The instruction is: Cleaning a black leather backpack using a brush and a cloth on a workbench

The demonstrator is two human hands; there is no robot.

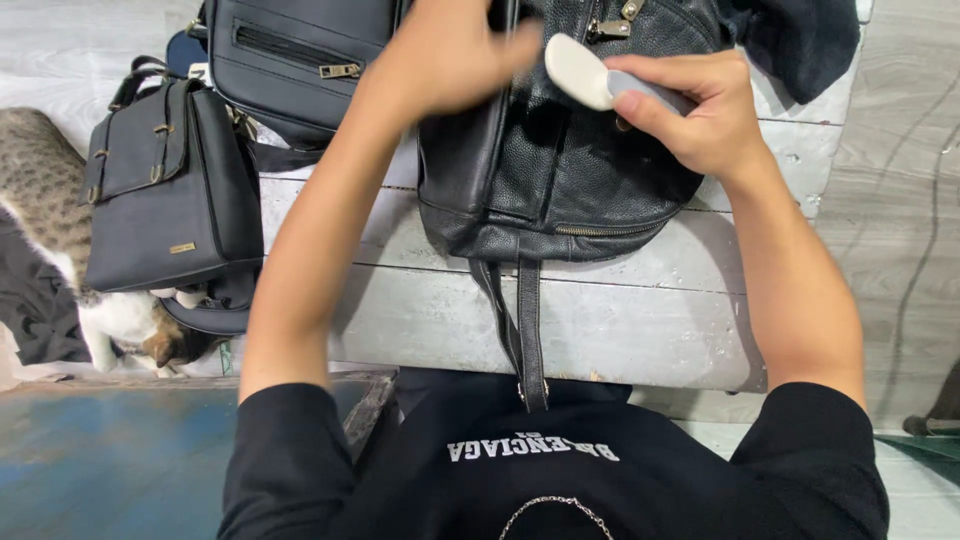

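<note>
A black pebbled-leather backpack (560, 170) lies on a whitewashed plank table (620, 320), its straps (525, 330) hanging toward me over the front edge. My right hand (700, 110) grips a small white and grey oval brush or sponge (585, 70) and presses it on the bag's upper face. My left hand (450, 50), blurred by motion, rests on the top of the bag near its zipper pulls, fingers curled on the leather.
Two more black bags sit at the left: a flap satchel (165, 190) and a zip-pocket bag (300, 55). A tabby and white cat (60, 240) stands on the floor beside them. A blue-green surface (110, 460) lies at bottom left. Dark cloth (800, 40) lies top right.
</note>
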